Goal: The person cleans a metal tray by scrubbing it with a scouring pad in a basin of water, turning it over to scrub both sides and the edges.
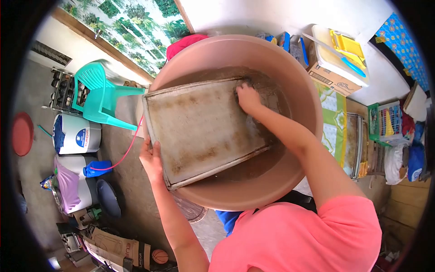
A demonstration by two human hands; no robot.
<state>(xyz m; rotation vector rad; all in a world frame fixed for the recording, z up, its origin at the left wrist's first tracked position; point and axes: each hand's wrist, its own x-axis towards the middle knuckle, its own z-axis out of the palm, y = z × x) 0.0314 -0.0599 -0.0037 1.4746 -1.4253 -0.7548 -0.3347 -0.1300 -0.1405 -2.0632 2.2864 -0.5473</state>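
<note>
A large rectangular metal tray (199, 127) with a raised rim and brown stains rests tilted in a big brown basin (301, 104). Its left end sticks out over the basin's rim, and its right end dips into murky water (276, 95). My left hand (152, 158) grips the tray's left edge, thumb on the upper side. Near the tray's far right corner, my right hand (249, 98) presses down with curled fingers. Something dark shows by those fingers, but what they hold is hidden.
A green plastic chair (97, 97) stands left of the basin. At the back right, a cardboard box (331, 75) bears a white board, a blue-handled knife (353, 66) and a yellow slicer (348, 45). A pink hose (131, 147) runs along the left side.
</note>
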